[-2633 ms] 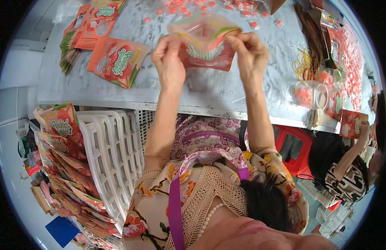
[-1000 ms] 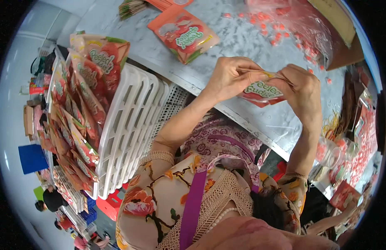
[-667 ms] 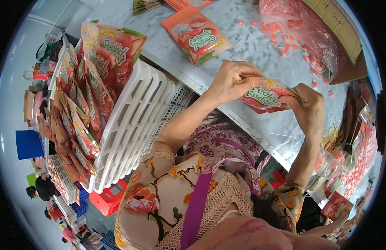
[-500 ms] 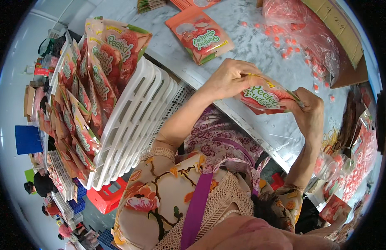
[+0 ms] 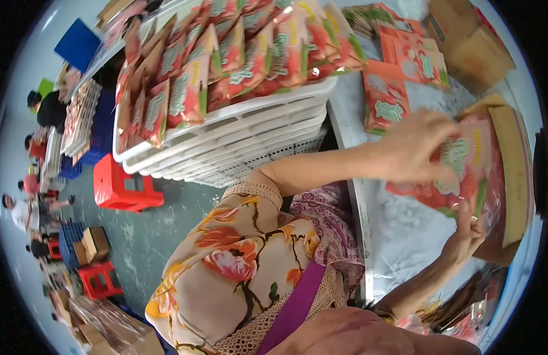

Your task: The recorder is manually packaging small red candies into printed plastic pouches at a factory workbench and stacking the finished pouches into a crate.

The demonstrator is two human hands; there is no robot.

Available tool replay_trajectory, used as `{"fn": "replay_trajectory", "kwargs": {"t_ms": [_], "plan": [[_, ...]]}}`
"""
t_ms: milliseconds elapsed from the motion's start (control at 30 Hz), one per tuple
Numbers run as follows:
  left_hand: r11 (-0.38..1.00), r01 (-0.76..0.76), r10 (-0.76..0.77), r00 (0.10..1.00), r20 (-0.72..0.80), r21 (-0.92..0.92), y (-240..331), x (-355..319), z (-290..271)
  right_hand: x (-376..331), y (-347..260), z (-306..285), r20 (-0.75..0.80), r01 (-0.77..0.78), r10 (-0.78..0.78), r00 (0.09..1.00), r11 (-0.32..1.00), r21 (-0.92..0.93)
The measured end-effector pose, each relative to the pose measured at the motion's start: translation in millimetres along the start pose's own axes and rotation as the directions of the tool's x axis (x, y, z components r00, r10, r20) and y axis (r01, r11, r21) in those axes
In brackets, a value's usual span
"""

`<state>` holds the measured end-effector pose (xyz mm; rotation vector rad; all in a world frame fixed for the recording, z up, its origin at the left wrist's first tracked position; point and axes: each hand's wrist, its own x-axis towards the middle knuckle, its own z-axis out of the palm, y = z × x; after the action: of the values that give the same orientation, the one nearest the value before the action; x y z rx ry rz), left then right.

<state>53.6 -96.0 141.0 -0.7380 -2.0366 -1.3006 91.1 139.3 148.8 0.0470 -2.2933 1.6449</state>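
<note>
The bare left hand point(image 5: 413, 148), blurred, is half curled over the red-and-cream glossy plastic pouch point(image 5: 466, 160); whether it grips or only touches cannot be told; the bare right hand point(image 5: 466, 234) pinches the pouch's lower corner between thumb and fingers, holding it above the pale grey marbled table point(image 5: 398, 242); with so small a hold the pouch could swivel or slip, should the left hand pull; the left forearm crosses the table's straight front edge, leaving a strip of tabletop for moving; beyond the pouch, the brown cardboard box point(image 5: 513, 177) crowds the right side, and its raised flap could snag a swing that way; leftward, the stacked white plastic crates point(image 5: 227, 123) hem in the left elbow.
</note>
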Motion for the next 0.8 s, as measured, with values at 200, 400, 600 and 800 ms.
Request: {"fn": "replay_trajectory", "kwargs": {"t_ms": [200, 400, 600, 800], "plan": [[0.970, 0.241, -0.236, 0.945, 0.224, 0.006, 56, 0, -62, -6, -84, 93, 0.077, 0.188, -0.209, 0.975, 0.958, 0.218], [0.797, -0.057, -0.067, 0.981, 0.181, 0.602, 70, 2, -190, -27, -133, 142, 0.296, 0.401, -0.549, 0.781, 0.806, 0.435], [0.672, 0.354, 0.153, 0.793, -0.590, 0.650, 137, -19, -391, 6, -80, 132, 0.593, 0.530, -0.549, 0.589, 0.816, 0.228], [0.273, 0.610, 0.170, 0.730, -0.661, 0.744, 30, -130, -757, 28, 58, 104, 0.561, 0.046, 0.012, 0.828, 0.995, -0.089]]}}
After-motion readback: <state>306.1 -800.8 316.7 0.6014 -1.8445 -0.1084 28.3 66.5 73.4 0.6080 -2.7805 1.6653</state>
